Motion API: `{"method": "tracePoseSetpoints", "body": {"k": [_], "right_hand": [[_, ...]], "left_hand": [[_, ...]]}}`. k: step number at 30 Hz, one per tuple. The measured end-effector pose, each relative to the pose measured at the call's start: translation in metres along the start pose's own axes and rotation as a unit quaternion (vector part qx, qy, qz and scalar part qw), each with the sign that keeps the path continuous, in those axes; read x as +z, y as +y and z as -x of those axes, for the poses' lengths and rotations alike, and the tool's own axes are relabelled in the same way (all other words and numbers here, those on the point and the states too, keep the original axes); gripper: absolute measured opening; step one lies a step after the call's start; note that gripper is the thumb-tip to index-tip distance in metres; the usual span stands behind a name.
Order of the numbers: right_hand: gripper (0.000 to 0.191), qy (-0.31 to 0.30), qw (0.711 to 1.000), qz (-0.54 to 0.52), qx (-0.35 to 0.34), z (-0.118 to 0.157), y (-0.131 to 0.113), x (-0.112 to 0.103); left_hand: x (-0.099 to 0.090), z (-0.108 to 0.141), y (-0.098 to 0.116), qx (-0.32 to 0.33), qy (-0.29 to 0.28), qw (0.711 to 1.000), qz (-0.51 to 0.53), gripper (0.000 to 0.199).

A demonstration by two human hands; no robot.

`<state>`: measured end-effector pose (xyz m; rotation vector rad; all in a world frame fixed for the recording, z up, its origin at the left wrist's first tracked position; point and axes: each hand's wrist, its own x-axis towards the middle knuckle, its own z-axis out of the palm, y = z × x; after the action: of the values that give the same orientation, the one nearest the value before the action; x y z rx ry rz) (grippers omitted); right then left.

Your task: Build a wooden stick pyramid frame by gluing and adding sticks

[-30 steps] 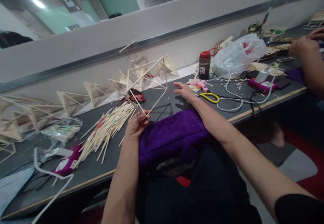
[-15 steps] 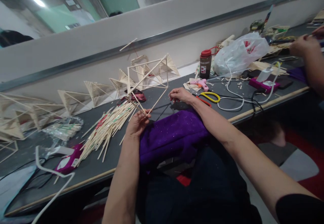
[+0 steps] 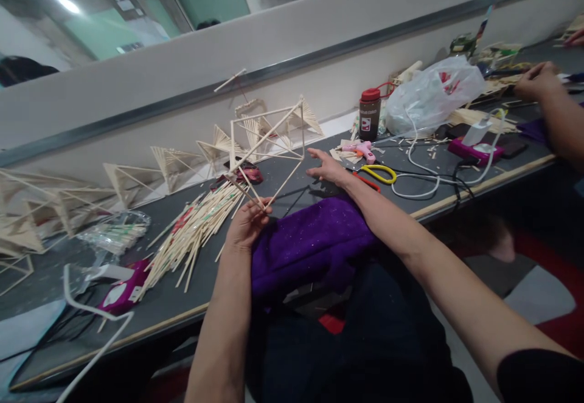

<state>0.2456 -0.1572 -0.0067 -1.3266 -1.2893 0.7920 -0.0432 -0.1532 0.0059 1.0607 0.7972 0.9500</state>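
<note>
My left hand (image 3: 252,220) is closed on the lower corner of a wooden stick frame (image 3: 267,132), an open box-like shape of thin sticks held up above the table. To its right my right hand (image 3: 326,169) has its fingers spread, holds nothing and is apart from the frame. A purple cloth item (image 3: 310,239) lies under my forearms at the table edge. Left of the frame is a loose pile of wooden sticks (image 3: 201,233). Beyond my right hand lie a pink glue gun (image 3: 362,149) and scissors with yellow and red handles (image 3: 381,175).
Fan-shaped stick models (image 3: 166,169) line the wall. A dark bottle with a red lid (image 3: 369,114) and a white plastic bag (image 3: 433,96) stand at the back right. Cables run from magenta power strips (image 3: 477,151). At far right is another person's hand (image 3: 538,81).
My right hand's fingers have gone from bunched together to spread apart. The stick frame and my left hand stay almost still. The other person's hand has shifted slightly left.
</note>
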Motion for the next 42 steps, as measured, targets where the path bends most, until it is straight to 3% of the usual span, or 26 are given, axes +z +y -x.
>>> {"method": "tracePoseSetpoints", "body": {"k": [2,5,7,15,20,22,26,29,36,42], "right_hand": [[0.069,-0.03,1.0,0.004,-0.005,0.0,0.001,0.003],[0.029,-0.077,0.997,-0.017,0.022,-0.001,0.001,0.007],[0.016,-0.097,0.994,-0.025,0.032,-0.001,0.001,0.008],[0.011,-0.121,0.991,-0.053,0.026,0.006,-0.013,0.012],[0.017,-0.218,0.969,-0.112,-0.001,0.013,-0.025,0.008],[0.022,-0.191,0.968,-0.162,0.002,0.011,-0.027,0.0],[0.02,-0.005,0.97,-0.242,0.011,0.001,-0.024,-0.016],[0.014,0.073,0.966,-0.245,0.022,-0.003,-0.019,-0.019],[0.003,0.062,0.979,-0.186,0.046,-0.004,-0.012,-0.012],[0.005,0.035,0.993,-0.091,0.066,-0.005,-0.005,-0.011]], "left_hand": [[0.0,0.0,0.0,-0.007,-0.012,1.0,-0.009,0.034],[-0.001,0.001,0.001,-0.014,-0.024,0.999,-0.021,0.038],[-0.001,0.0,0.001,-0.01,-0.023,0.999,-0.023,0.038],[0.0,-0.004,-0.002,0.023,0.029,0.999,-0.037,0.031],[0.002,-0.008,-0.004,0.058,0.076,0.993,-0.065,0.036],[0.003,-0.009,-0.007,0.076,0.097,0.988,-0.09,0.037],[0.003,-0.013,-0.018,0.101,0.123,0.972,-0.17,0.037],[0.0,-0.018,-0.028,0.11,0.138,0.953,-0.248,0.033],[-0.002,-0.025,-0.035,0.142,0.166,0.861,-0.459,0.017],[0.001,-0.026,-0.033,0.166,0.184,0.795,-0.554,0.017]]}}
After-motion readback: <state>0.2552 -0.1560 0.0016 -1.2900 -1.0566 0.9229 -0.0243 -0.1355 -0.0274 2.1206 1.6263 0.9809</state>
